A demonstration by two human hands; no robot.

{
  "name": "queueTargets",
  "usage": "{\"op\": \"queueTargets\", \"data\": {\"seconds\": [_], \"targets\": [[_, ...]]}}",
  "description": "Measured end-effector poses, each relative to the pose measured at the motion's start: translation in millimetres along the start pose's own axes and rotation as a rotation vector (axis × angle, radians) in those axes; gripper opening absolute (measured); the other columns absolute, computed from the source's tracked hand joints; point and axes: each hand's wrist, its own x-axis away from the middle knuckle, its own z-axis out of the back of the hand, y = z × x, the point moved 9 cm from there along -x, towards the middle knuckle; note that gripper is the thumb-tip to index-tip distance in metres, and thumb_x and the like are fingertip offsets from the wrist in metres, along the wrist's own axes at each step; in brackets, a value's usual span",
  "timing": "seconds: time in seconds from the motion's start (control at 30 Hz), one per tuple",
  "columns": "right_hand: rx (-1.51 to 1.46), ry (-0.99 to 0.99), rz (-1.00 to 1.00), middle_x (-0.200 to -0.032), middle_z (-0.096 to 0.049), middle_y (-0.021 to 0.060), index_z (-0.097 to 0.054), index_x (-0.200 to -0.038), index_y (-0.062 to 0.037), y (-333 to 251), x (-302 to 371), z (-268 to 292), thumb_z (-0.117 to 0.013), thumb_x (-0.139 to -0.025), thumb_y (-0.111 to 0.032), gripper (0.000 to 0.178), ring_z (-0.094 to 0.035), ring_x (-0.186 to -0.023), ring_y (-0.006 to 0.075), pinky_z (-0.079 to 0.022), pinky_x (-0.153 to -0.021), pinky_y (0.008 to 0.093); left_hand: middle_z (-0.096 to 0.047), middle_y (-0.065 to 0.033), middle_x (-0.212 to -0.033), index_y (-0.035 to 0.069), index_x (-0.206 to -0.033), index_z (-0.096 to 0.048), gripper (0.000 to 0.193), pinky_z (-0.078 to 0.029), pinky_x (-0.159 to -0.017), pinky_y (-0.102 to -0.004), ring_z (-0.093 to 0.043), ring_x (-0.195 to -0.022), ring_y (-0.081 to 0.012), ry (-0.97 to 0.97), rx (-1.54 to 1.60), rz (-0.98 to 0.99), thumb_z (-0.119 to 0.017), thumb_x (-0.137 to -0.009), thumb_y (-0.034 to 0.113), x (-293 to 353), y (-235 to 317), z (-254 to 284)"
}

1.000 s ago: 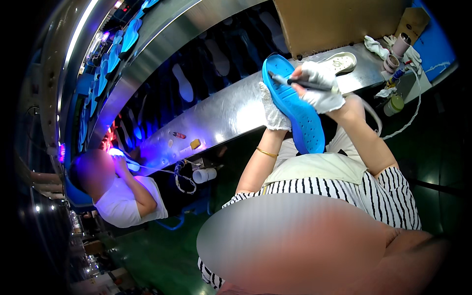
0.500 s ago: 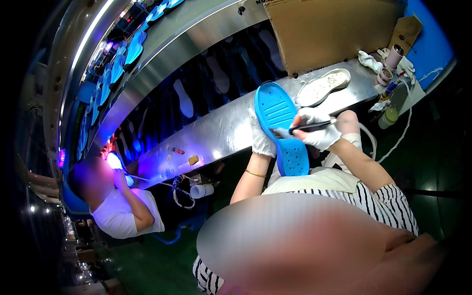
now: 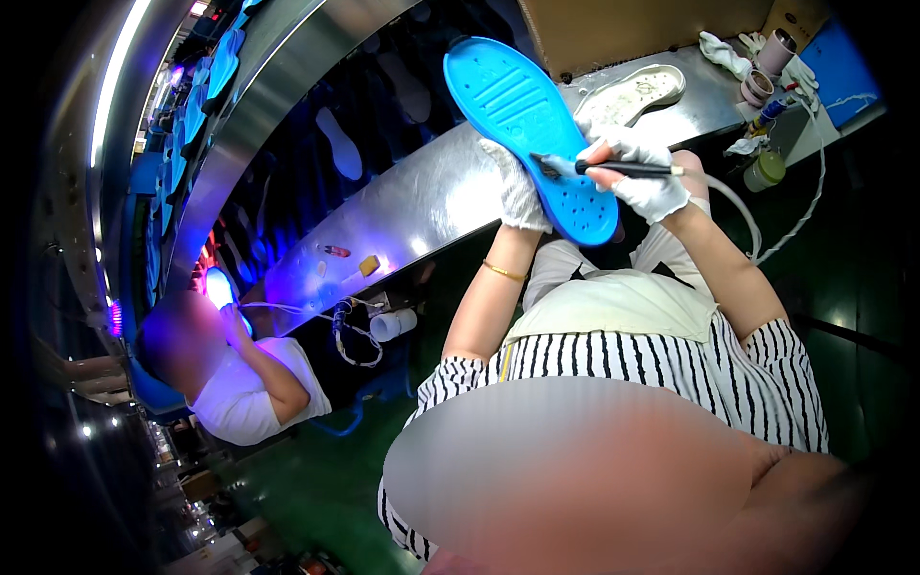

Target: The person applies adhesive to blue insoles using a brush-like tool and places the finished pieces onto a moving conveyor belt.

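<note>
My left hand (image 3: 520, 195), in a white glove, is closed on the left edge of a large blue shoe sole (image 3: 508, 91). The sole is tilted, its ridged toe end pointing far left and its hole-dotted heel end near my lap. In my gloved right hand (image 3: 652, 188), bare fingertips grip a black-handled brush (image 3: 628, 168) with a pale tube (image 3: 733, 198) running from its back end. The brush's bristles touch or hover just over the middle of the sole; which one, I cannot tell. A white shoe sole (image 3: 628, 96) lies on the metal bench just beyond my right hand.
A steel bench (image 3: 422, 211) runs ahead beside a conveyor carrying blue soles (image 3: 225, 62). At the back stands a cardboard sheet (image 3: 632, 34). Spools (image 3: 757, 86) and gloves (image 3: 725, 55) lie far right. Another person (image 3: 259, 383) works at the left under bright light.
Both hands and the blue sole have moved farther from my body, the toe end swinging left. The brush has stayed near the sole's middle. The white sole has not visibly moved on the bench.
</note>
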Motion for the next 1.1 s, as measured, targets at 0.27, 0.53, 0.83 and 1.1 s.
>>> {"op": "queueTargets", "data": {"seconds": [0.27,0.53,0.83,1.1], "targets": [[0.033,0.079,0.132,-0.088,-0.069,0.0087,-0.067,-0.09,-0.0026,-27,-10,-3,-0.073,-0.078,-0.003,0.013,-0.064,-0.081,0.0156,-0.051,-0.076,0.0278,-0.054,-0.0147,-0.132,0.008,-0.142,-0.038,0.112,-0.038,-0.106,-0.0511,-0.052,-0.12,-0.0343,-0.194,0.153,-0.194,-0.038,-0.066,0.09,-20,40,-43],[-0.401,-0.048,-0.261,-0.086,-0.066,0.0053,-0.061,-0.089,-0.004,15,-1,-18,-0.07,-0.081,0.002,0.014,-0.061,-0.071,0.0084,-0.049,-0.065,0.0209,-0.047,-0.0176,-0.14,0.002,-0.144,-0.031,0.12,-0.034,-0.11,-0.052,-0.048,-0.126,-0.0365,-0.466,0.205,-0.335,-0.04,-0.063,0.09,-25,80,-67],[-0.573,-0.106,-0.339,-0.095,-0.067,0.0122,-0.063,-0.092,-0.0026,20,2,-19,-0.068,-0.083,0.0,0.011,-0.063,-0.074,0.0129,-0.051,-0.068,0.0245,-0.049,-0.026,-0.134,0.004,-0.141,-0.038,0.121,-0.031,-0.109,-0.0577,-0.051,-0.122,-0.0425,-0.628,0.007,-0.324,-0.044,-0.058,0.091,-23,96,-91],[0.178,-0.264,-0.191,-0.095,-0.067,0.0062,-0.066,-0.088,-0.0027,12,-16,-8,-0.07,-0.071,0.003,0.018,-0.061,-0.087,0.0159,-0.049,-0.081,0.0276,-0.055,-0.0241,-0.126,-0.001,-0.137,-0.041,0.127,-0.054,-0.09,-0.0475,-0.06,-0.112,-0.0349,-0.381,-0.535,-0.148,-0.05,-0.051,0.092,-35,84,-81]]}}
